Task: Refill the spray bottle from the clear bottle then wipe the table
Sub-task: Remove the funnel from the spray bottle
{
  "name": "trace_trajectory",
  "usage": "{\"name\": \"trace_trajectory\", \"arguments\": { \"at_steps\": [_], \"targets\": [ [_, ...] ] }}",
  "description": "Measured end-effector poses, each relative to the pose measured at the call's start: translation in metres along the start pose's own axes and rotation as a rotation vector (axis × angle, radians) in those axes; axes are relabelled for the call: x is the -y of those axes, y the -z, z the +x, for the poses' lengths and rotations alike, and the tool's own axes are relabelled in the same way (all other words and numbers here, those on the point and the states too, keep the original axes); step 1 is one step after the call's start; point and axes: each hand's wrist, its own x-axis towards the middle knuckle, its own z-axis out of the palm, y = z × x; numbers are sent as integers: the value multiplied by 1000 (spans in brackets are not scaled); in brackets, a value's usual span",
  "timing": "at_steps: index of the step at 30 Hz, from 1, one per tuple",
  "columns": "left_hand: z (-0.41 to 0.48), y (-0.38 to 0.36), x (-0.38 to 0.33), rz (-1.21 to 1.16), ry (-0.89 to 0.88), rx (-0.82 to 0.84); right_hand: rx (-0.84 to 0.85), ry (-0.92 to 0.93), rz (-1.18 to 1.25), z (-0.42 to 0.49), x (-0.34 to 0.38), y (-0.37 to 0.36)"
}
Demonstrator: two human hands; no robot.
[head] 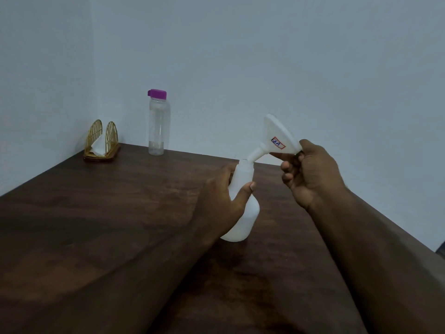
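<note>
Left hand point(224, 196): I grip the spray bottle point(240, 213) at its neck, upright on the table point(120, 213).
Right hand point(305, 174): I pinch the funnel point(277, 138) rim.
Funnel axis: tilted, spout down-left at the mouth.
Clear bottle point(159, 124): capped, far left beyond my left hand.

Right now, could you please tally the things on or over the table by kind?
Bottles: 2, the clear bottle and the white spray bottle
Funnels: 1, the white funnel
Napkin holders: 1, the gold napkin holder
Total: 4
</note>
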Motion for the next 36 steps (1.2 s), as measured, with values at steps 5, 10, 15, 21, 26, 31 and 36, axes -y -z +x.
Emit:
{"name": "trace_trajectory", "arguments": {
  "at_steps": [5, 10, 15, 21, 26, 31, 36],
  "targets": [
    [1, -1, 0, 5, 2, -5, 13, 19, -22, -2, 2, -1],
    [1, -1, -1, 6, -5, -20, 105, 85, -119, -6, 6, -2],
    [0, 0, 0, 23, -7, -33, 108, 174, -27, -3, 14, 3],
    [0, -1, -1, 3, -10, -30, 168, 187, -117, -3, 8, 5],
    [1, -1, 1, 8, -4, -13, 176, 184, -244, 2, 3, 5],
    [2, -1, 1, 4, -4, -7, 190, 177, -302, 2, 2, 6],
    [2, -2, 1, -10, 2, -3, 173, 182, -341, 2, 2, 8]
  ]
}}
